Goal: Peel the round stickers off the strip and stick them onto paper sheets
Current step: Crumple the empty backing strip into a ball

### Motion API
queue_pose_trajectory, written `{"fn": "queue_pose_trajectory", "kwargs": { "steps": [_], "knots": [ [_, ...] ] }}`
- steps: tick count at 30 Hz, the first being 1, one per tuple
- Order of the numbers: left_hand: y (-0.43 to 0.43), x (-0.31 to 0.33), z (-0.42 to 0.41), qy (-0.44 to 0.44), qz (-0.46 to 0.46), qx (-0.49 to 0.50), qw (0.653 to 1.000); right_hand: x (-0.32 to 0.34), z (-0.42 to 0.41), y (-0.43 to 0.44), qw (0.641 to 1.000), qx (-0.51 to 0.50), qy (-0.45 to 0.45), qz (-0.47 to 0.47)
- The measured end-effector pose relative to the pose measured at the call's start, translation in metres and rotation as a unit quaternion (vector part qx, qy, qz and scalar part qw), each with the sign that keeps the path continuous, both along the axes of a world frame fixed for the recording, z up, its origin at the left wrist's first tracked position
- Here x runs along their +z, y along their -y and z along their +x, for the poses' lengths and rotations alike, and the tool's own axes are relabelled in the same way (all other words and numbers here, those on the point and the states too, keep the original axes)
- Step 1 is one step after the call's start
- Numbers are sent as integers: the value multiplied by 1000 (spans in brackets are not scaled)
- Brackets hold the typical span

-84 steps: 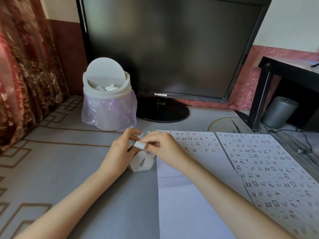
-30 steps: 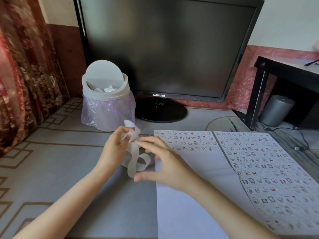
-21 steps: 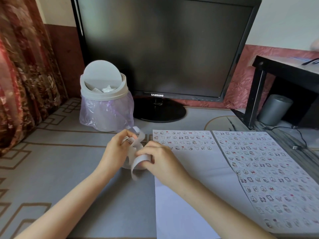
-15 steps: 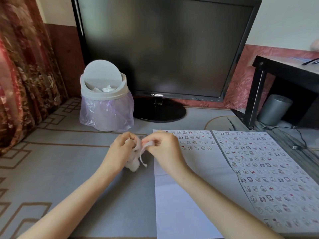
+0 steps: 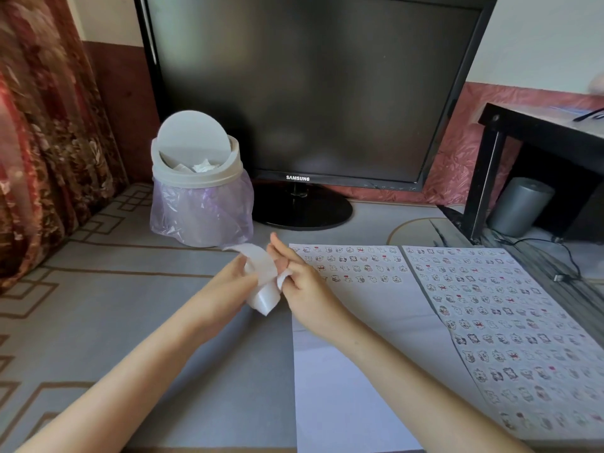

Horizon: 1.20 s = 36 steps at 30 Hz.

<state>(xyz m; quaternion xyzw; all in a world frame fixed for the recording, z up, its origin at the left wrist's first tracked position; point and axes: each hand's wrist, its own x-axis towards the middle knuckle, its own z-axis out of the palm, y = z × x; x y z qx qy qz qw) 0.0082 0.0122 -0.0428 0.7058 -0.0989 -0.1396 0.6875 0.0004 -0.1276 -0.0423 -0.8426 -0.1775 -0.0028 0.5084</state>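
Your left hand [image 5: 228, 286] gripped the curled strip [image 5: 263, 269]. Your right hand [image 5: 307, 289], clenched a moment earlier, pinched its end with upper fingers straightened. No sticker appeared freed.

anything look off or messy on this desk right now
Nothing spilled or broken. The only untidy thing is the strip, curled into loops between the left hand and right hand. The lid of the bin stands tipped open over crumpled paper. Both sheets lie flat.
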Motion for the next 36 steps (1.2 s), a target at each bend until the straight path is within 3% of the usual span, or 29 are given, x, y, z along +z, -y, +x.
{"fn": "queue_pose_trajectory", "kwargs": {
  "steps": [11,13,15,20,25,30,33,36],
  "knots": [
    [1,-8,5,105,47,150,982,9,-8,12,995,21,22,91],
    [2,-5,5,97,37,145,984,4,-14,9,997,34,60,39],
    [5,1,3,68,-28,149,986,-3,-15,4,995,1,103,2],
    [15,16,-6,-32,-178,132,975,-8,-7,-3,989,-91,108,36],
    [22,12,-12,10,-133,149,980,-2,-7,-9,982,-121,146,6],
    [19,10,-5,40,-102,213,971,1,-14,-11,990,-96,49,96],
    [21,12,-4,-6,-148,233,961,0,-19,-11,996,-23,90,20],
    [24,16,-8,-42,-212,216,952,-4,-12,-11,989,-37,140,20]
  ]
}}
